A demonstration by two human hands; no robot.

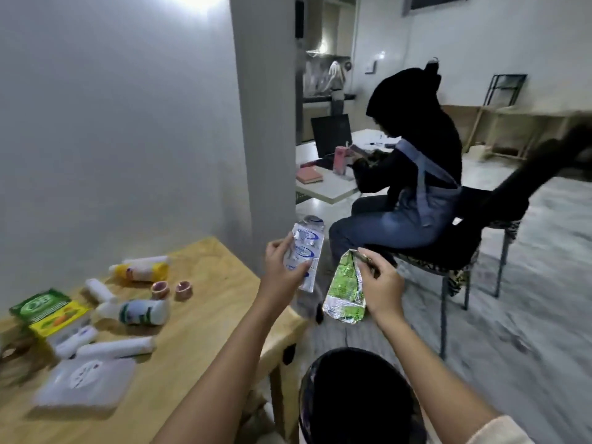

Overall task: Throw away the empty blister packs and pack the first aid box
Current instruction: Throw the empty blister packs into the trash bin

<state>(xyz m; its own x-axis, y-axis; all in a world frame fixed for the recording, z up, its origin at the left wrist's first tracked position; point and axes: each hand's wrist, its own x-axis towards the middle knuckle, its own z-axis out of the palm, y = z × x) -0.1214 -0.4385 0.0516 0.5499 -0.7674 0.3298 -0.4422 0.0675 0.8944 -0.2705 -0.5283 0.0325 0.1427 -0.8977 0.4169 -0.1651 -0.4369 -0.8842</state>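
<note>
Left hand (283,264): pinching a silver-blue blister pack (304,254)
Right hand (379,285): pinching a green blister pack (344,293)
Below: black bin (355,398)

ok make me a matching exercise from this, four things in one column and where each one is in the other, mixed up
Things:
1. silver-blue blister pack
2. green blister pack
3. clear box
4. dark bin

Places:
A. on the wooden table, near edge
B. in the right hand
C. on the floor, below the hands
D. in the left hand

Pairs: 1-D, 2-B, 3-A, 4-C
</note>
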